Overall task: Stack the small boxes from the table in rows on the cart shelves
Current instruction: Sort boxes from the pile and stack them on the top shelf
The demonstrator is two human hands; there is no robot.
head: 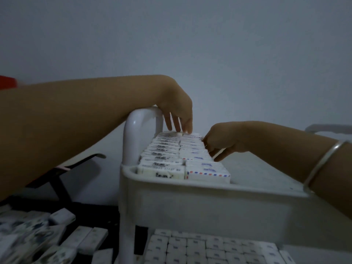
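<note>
- The boxes [171,161] stand on edge in two tight rows on the cart's top shelf [209,189], just right of the white post [133,134]. The rows run from the near rim to the far end, packed face to face, so each props up its neighbour.
- The left hand [177,109] reaches over the post. Its fingers [176,124] are spread and point down, and their tips touch the tops of the farthest boxes, probably to keep that end from tipping or rising.
- The right hand [222,140] is further right of the post. Its fingers [219,155] are close together and pressed against the outer side of the right-hand row. No box shows in them, though blur leaves this unsure. It looks like a sideways squeeze to close gaps and straighten the line.
- To the right of that row the shelf is bare, so I judge there is room for more rows.
- Below the post, the lower shelf [285,252] already holds boxes [200,246] lying flat in a grid.
- Down and left of the post, loose boxes [62,216] lie jumbled on the dark table [106,212], not yet stacked.
- A bracelet [323,162] circles the right wrist.
</note>
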